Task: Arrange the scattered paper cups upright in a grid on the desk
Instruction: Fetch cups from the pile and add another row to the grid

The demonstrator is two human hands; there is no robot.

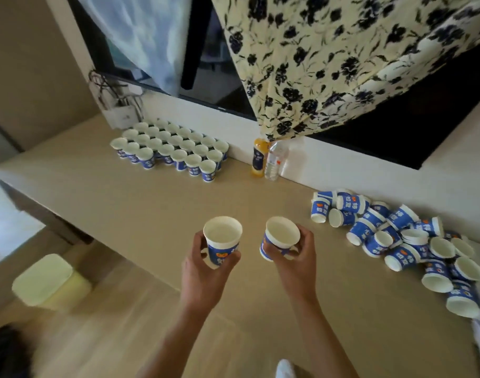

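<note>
A pale wooden bench (151,203) runs along a white wall under a dark window, where a light blue cloth (146,36) and a floral curtain (342,64) hang. On the floor at far left we see one pale yellow bin (47,282), lid closed.

At the bench's back left stands the grid of cups (173,148): close to thirty, packed rim to rim in slanting rows, too tight for an exact count. All are upright with mouths up, and those we can see into are empty.

Our left hand (203,271) holds one cup (222,241) over the near part of the bench, fingers (230,261) wrapped round its lower wall; its axis is near vertical, mouth up, nothing inside.

Two bottles stand against the wall behind: an orange bottle (259,158) full of orange drink and, touching it, a clear bottle (274,162).

Our right hand (298,257) grips a second cup (281,236), the fingers (307,238) curled round its side. It is tilted, base toward lower left, mouth up and empty.

At far right lies the loose pile of cups (397,236), some twenty-odd, mostly on their sides and pointing every way, a few inverted, several mouths showing empty.
</note>
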